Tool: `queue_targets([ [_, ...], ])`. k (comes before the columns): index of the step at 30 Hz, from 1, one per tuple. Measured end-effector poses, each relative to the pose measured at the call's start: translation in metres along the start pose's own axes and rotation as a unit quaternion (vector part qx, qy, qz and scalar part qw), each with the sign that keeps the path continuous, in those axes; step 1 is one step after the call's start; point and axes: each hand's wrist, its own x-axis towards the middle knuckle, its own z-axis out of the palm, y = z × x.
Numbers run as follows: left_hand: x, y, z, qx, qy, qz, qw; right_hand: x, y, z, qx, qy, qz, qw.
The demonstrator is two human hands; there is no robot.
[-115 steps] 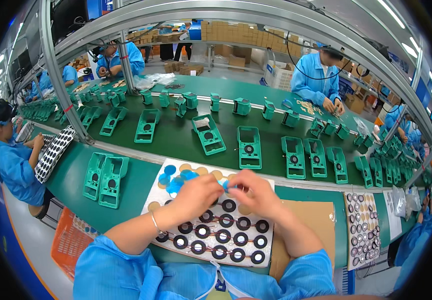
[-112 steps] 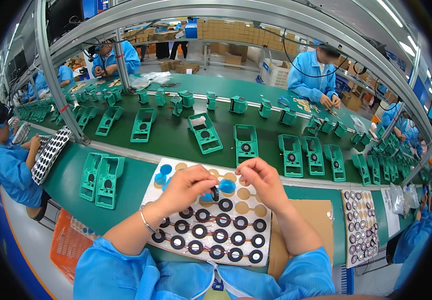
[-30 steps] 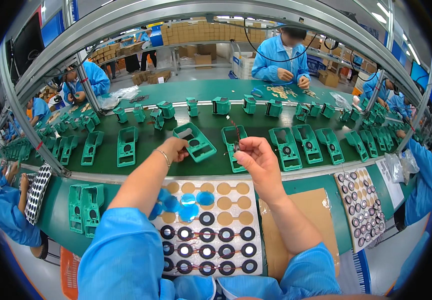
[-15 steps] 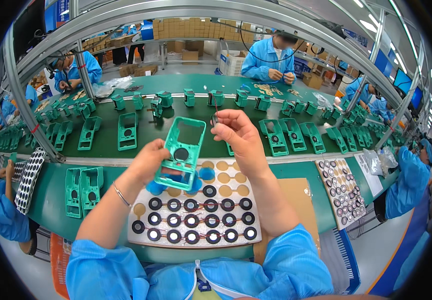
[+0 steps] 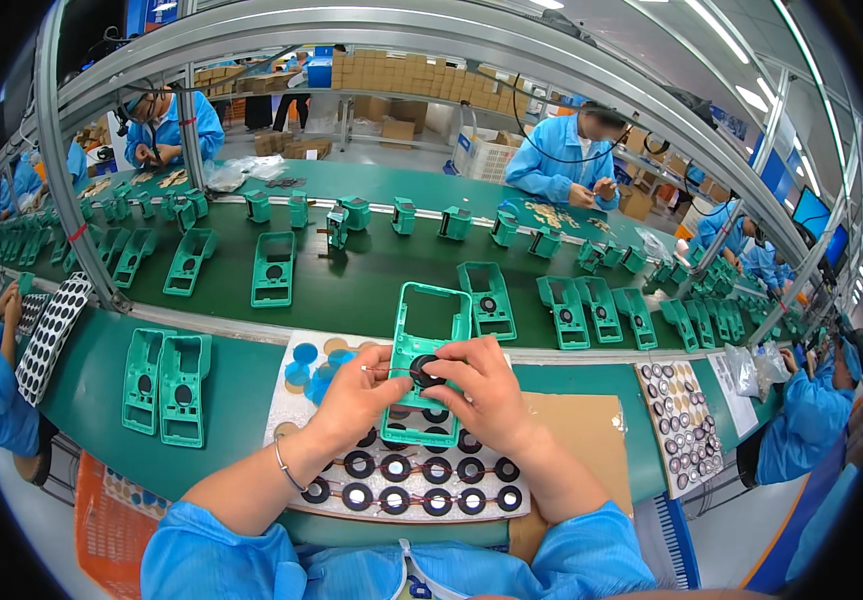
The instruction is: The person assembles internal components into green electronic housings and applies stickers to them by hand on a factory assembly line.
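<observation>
A green plastic housing (image 5: 434, 305) is tilted up in front of me, above a white foam board (image 5: 287, 405). My left hand (image 5: 360, 395) grips its left edge, thumb across the front. My right hand (image 5: 484, 392) has its fingers closed on a small round black speaker (image 5: 424, 370) at the housing's middle. Whether the speaker is fully seated is hidden by my fingers. Its thin red wire (image 5: 387, 370) runs left across my left fingers. Below lie rows of black ring-shaped speakers (image 5: 394, 468) on the board, some with white centres, partly covered by my hands.
Two green housings (image 5: 184, 392) lie at my left; blue round films (image 5: 320, 380) are on the board's far left. More housings (image 5: 274, 270) line the belt ahead. Brown cardboard (image 5: 582, 430) and a board of round parts (image 5: 677, 420) lie right. Co-workers (image 5: 567, 155) sit around.
The speaker has come down from beside the housing to its middle. Both hands have drawn together, and the housing has shifted right and lower. My view has turned slightly left.
</observation>
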Motion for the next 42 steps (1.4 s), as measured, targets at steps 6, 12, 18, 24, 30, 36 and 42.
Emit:
queue_targets([
  [6, -0.006, 0.001, 0.004, -0.001, 0.002, 0.029, 1.000, 0.000, 0.002, 0.005, -0.035, -0.015, -0.023, 0.999],
  [12, -0.008, 0.002, 0.003, -0.007, -0.016, 0.048, 0.999, 0.001, -0.001, 0.006, -0.030, -0.006, -0.038, 0.999],
  [18, -0.012, 0.004, -0.001, 0.000, -0.030, 0.058, 0.998, 0.001, -0.003, 0.013, -0.025, 0.018, -0.048, 0.998],
  [24, -0.015, 0.003, -0.002, -0.003, -0.035, 0.073, 0.997, 0.001, -0.008, 0.016, -0.028, 0.028, -0.053, 0.998],
  [30, -0.015, 0.005, -0.005, 0.004, -0.016, 0.063, 0.998, 0.001, -0.014, 0.015, -0.080, -0.011, -0.054, 0.995],
  [36, -0.012, 0.007, -0.007, 0.003, -0.009, 0.068, 0.998, 0.007, -0.019, 0.012, -0.121, -0.014, -0.047, 0.991],
  [42, -0.019, 0.008, 0.001, 0.052, -0.002, 0.117, 0.992, -0.002, 0.001, 0.011, 0.087, 0.194, 0.106, 0.971],
])
